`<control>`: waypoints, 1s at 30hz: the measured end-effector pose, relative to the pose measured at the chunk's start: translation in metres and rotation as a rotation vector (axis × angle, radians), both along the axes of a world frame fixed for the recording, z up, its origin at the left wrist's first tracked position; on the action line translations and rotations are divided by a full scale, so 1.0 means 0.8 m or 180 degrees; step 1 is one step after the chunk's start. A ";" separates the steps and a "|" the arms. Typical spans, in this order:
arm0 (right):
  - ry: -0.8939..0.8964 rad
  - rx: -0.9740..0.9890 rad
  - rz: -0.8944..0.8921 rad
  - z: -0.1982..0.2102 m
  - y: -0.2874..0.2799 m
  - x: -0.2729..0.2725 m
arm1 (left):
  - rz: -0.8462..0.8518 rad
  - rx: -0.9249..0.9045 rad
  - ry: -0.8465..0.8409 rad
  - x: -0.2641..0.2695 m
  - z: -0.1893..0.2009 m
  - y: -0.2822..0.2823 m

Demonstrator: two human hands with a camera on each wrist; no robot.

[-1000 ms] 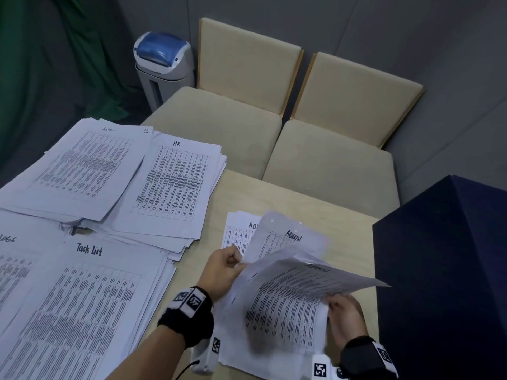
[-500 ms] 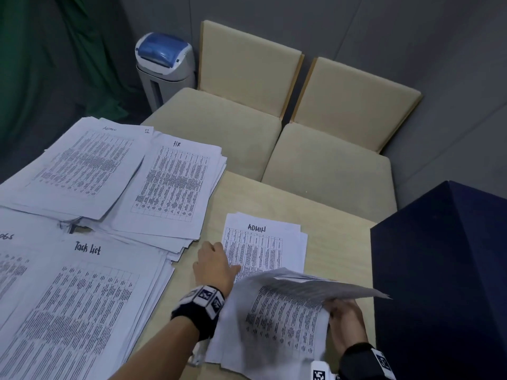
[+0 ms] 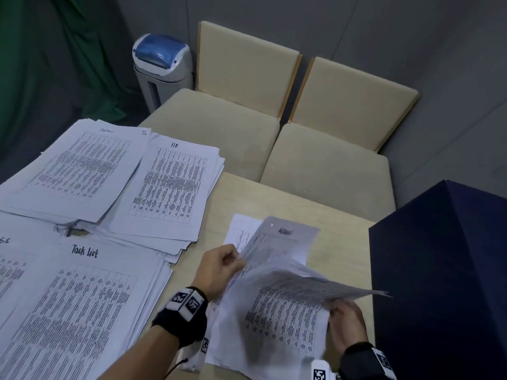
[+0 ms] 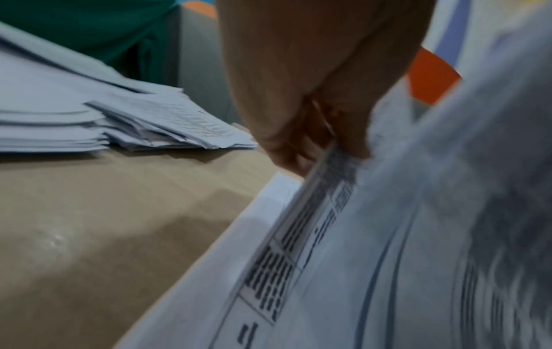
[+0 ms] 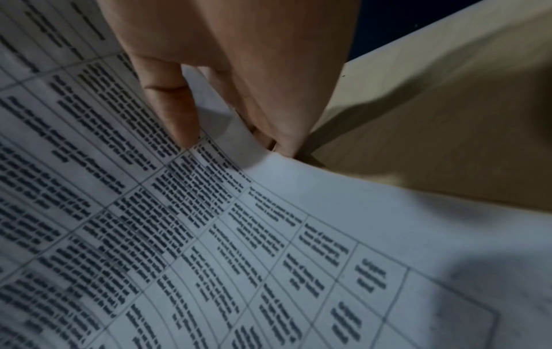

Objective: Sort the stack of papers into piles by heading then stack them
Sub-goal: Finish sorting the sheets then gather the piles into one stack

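My right hand (image 3: 340,314) grips the right edge of the unsorted stack of papers (image 3: 277,322) near the table's front, thumb on top (image 5: 174,111). My left hand (image 3: 233,260) pinches the left edge of one sheet (image 3: 279,242), which is lifted off that stack and blurred; its heading is unreadable. In the left wrist view the fingers (image 4: 301,132) hold that sheet's edge (image 4: 322,189). Under the raised sheet lies a small pile (image 3: 241,231) on the table. Sorted piles lie to the left: Admin (image 3: 79,165), HR (image 3: 172,182), Task list (image 3: 82,297), and a partly cut-off one (image 3: 8,259).
The wooden table (image 3: 340,242) has a dark blue box (image 3: 444,270) along its right side. Two beige chairs (image 3: 274,133) stand beyond the far edge, with a white and blue bin (image 3: 162,64) by the green curtain.
Half a second ago my left hand lay by the small pile with an ADMIN sheet showing on top. It has returned to the held stack and lifted another sheet over that pile.
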State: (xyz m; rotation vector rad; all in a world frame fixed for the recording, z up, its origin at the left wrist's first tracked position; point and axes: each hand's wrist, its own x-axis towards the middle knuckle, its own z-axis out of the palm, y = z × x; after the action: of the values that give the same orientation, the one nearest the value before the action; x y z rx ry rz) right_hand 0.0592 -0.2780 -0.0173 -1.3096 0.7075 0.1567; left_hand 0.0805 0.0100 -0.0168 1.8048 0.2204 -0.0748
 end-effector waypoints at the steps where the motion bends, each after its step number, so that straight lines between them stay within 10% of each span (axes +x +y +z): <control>1: -0.0035 0.0131 0.0083 0.000 0.001 0.000 | -0.0295 -0.0537 0.0114 -0.003 0.009 0.001; 5: -0.0030 0.0272 0.0234 0.002 0.000 0.004 | -0.1135 -0.1100 0.0703 -0.010 0.037 0.003; 10: -0.0027 -0.0122 0.0153 0.015 0.012 0.004 | -0.0255 -0.0587 0.0839 -0.001 0.012 0.011; 15: 0.0016 -0.0099 0.0128 0.006 0.017 0.003 | -0.0709 -0.1110 0.1117 -0.001 0.020 -0.022; 30: -0.0748 0.0389 0.0556 0.091 0.050 0.016 | 0.0037 -0.1452 -0.0363 0.001 0.111 -0.027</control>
State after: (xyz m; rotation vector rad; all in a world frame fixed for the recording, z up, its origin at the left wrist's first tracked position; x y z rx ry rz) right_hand 0.0721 -0.2382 0.0551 -1.2475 0.3781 0.1807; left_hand 0.0813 -0.0117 0.0718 1.3486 0.1199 -0.0119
